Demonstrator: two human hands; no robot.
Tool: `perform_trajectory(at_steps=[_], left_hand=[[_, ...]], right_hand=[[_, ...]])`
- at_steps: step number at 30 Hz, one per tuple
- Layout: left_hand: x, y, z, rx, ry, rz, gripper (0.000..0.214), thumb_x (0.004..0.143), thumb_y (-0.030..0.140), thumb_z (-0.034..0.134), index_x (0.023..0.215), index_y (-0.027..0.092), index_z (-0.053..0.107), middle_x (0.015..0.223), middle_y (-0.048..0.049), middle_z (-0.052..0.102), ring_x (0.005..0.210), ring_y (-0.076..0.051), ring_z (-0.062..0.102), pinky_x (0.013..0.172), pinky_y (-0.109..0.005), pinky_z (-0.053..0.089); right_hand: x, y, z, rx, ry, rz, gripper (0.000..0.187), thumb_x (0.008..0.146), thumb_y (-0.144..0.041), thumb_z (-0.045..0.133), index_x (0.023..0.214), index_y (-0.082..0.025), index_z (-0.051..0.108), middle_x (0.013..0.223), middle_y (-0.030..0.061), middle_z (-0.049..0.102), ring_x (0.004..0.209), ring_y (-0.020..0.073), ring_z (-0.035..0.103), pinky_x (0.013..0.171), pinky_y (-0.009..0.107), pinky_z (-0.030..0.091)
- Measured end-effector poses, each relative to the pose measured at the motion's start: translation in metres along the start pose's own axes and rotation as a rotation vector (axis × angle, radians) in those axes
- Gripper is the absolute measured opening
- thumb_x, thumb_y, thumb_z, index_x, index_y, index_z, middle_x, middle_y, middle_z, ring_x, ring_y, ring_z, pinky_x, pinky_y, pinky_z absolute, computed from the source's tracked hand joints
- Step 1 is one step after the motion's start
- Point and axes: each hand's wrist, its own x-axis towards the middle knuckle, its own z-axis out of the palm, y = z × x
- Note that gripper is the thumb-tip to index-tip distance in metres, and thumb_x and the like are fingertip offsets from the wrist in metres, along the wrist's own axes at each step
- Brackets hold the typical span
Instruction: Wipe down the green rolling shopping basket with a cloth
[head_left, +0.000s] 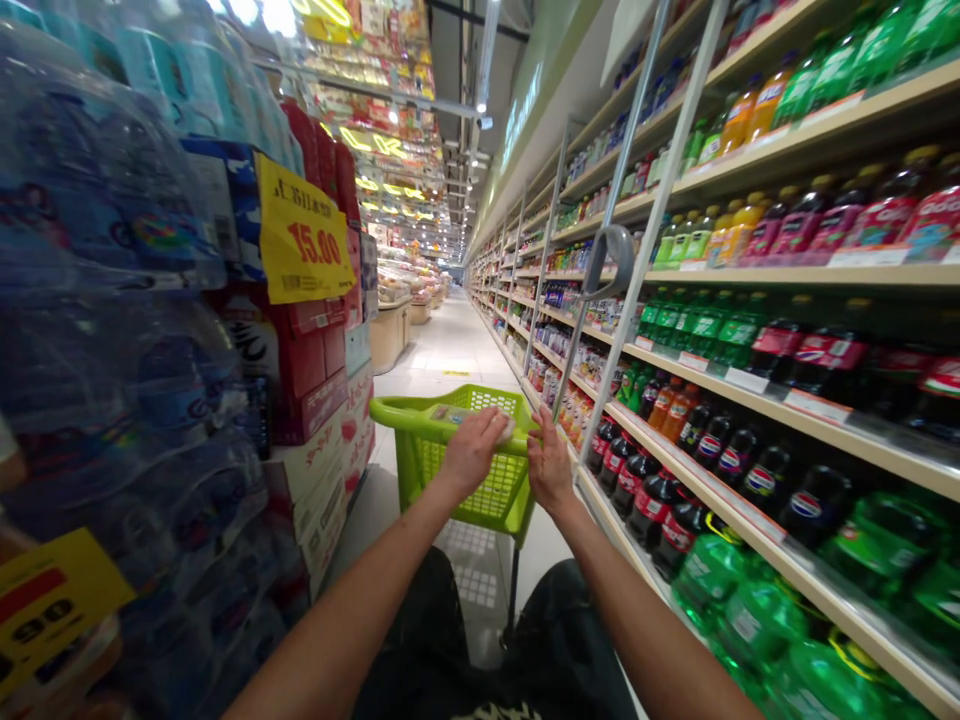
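A lime green shopping cart (420, 455) stands in a supermarket aisle just ahead of me. My left hand (472, 450) lies over its handle bar (397, 410), fingers curled round the bar near the middle. My right hand (549, 462) grips the same handle at its right end, close to the shelf edge. Both forearms reach forward from the bottom of the view.
Shelves of soft drink bottles (720, 440) run along the right. On the left stand stacked shrink-wrapped water packs (112, 330) and red cartons (315, 350) with a yellow price sign (304, 235). The tiled aisle (450, 350) stretches ahead past low display tables (390, 330).
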Motion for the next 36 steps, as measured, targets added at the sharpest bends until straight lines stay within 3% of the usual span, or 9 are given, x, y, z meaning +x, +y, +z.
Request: perform_trajectory(at_steps=[4, 10, 12, 17, 19, 25, 28, 33, 36], left_hand=[[0.000, -0.019, -0.010, 0.071, 0.090, -0.220, 0.036, 0.079, 0.006, 0.040, 0.111, 0.013, 0.053, 0.117, -0.0128, 0.056, 0.110, -0.021, 0.050, 0.096, -0.040, 0.041], [0.003, 0.019, 0.020, 0.034, 0.007, 0.073, 0.029, 0.083, 0.012, 0.042, 0.109, 0.017, 0.055, 0.118, -0.0100, 0.056, 0.116, -0.020, 0.047, 0.099, -0.040, 0.039], [0.001, 0.006, 0.013, 0.031, 0.015, 0.055, 0.031, 0.083, 0.010, 0.041, 0.110, 0.017, 0.054, 0.119, -0.0094, 0.055, 0.114, -0.019, 0.047, 0.098, -0.039, 0.040], [0.002, -0.034, -0.020, 0.100, 0.070, -0.216, 0.033, 0.080, 0.006, 0.037, 0.105, 0.015, 0.056, 0.112, -0.0122, 0.057, 0.105, -0.021, 0.053, 0.092, -0.042, 0.044], [0.005, -0.023, -0.016, 0.094, 0.039, -0.203, 0.030, 0.081, 0.007, 0.039, 0.103, 0.017, 0.057, 0.112, -0.0109, 0.058, 0.105, -0.020, 0.053, 0.092, -0.041, 0.044], [0.010, 0.031, 0.023, 0.036, -0.016, 0.140, 0.025, 0.084, 0.016, 0.045, 0.107, 0.016, 0.055, 0.113, -0.0118, 0.058, 0.111, -0.020, 0.050, 0.095, -0.040, 0.043], [0.001, 0.009, 0.012, 0.031, 0.025, 0.145, 0.028, 0.084, 0.013, 0.042, 0.109, 0.017, 0.055, 0.117, -0.0105, 0.057, 0.113, -0.019, 0.049, 0.096, -0.040, 0.043], [-0.013, -0.046, -0.025, 0.062, 0.134, -0.085, 0.039, 0.080, 0.005, 0.036, 0.112, 0.018, 0.053, 0.117, -0.0090, 0.056, 0.110, -0.018, 0.050, 0.096, -0.041, 0.044], [-0.011, -0.044, -0.024, 0.066, 0.144, -0.160, 0.037, 0.079, 0.005, 0.037, 0.111, 0.016, 0.054, 0.114, -0.0097, 0.057, 0.109, -0.019, 0.051, 0.096, -0.041, 0.044]], right_hand=[[0.003, -0.003, 0.002, 0.004, 0.073, 0.065, 0.050, 0.090, -0.036, 0.028, 0.137, -0.019, 0.025, 0.119, 0.0114, 0.055, 0.089, 0.0195, 0.060, 0.087, 0.043, 0.043], [0.006, 0.003, -0.001, -0.023, 0.082, 0.066, 0.050, 0.090, -0.037, 0.026, 0.135, -0.018, 0.029, 0.113, 0.0112, 0.059, 0.088, 0.0204, 0.060, 0.087, 0.044, 0.042], [0.006, 0.005, -0.004, -0.042, 0.054, 0.047, 0.049, 0.089, -0.037, 0.028, 0.135, -0.019, 0.029, 0.107, 0.0092, 0.061, 0.087, 0.0205, 0.059, 0.085, 0.043, 0.044], [0.005, 0.003, -0.007, -0.064, 0.059, 0.010, 0.048, 0.089, -0.035, 0.029, 0.134, -0.019, 0.033, 0.098, 0.0076, 0.062, 0.091, 0.0217, 0.057, 0.084, 0.043, 0.043], [0.004, 0.002, -0.007, -0.071, 0.071, 0.002, 0.047, 0.089, -0.034, 0.030, 0.133, -0.018, 0.034, 0.098, 0.0080, 0.062, 0.090, 0.0217, 0.057, 0.084, 0.044, 0.043], [0.002, 0.011, -0.013, -0.131, 0.024, -0.037, 0.046, 0.088, -0.032, 0.032, 0.131, -0.017, 0.037, 0.097, 0.0082, 0.063, 0.085, 0.0204, 0.058, 0.081, 0.040, 0.045], [0.006, 0.020, -0.018, -0.190, -0.003, -0.044, 0.044, 0.085, -0.029, 0.036, 0.127, -0.016, 0.043, 0.088, 0.0059, 0.064, 0.079, 0.0196, 0.058, 0.078, 0.037, 0.046], [0.011, 0.032, -0.025, -0.278, 0.023, -0.006, 0.043, 0.083, -0.028, 0.036, 0.121, -0.015, 0.050, 0.075, 0.0035, 0.065, 0.067, 0.0189, 0.055, 0.073, 0.035, 0.045], [0.010, 0.040, -0.028, -0.307, 0.062, 0.019, 0.041, 0.083, -0.028, 0.035, 0.119, -0.016, 0.052, 0.080, 0.0044, 0.066, 0.070, 0.0197, 0.056, 0.075, 0.036, 0.045]])
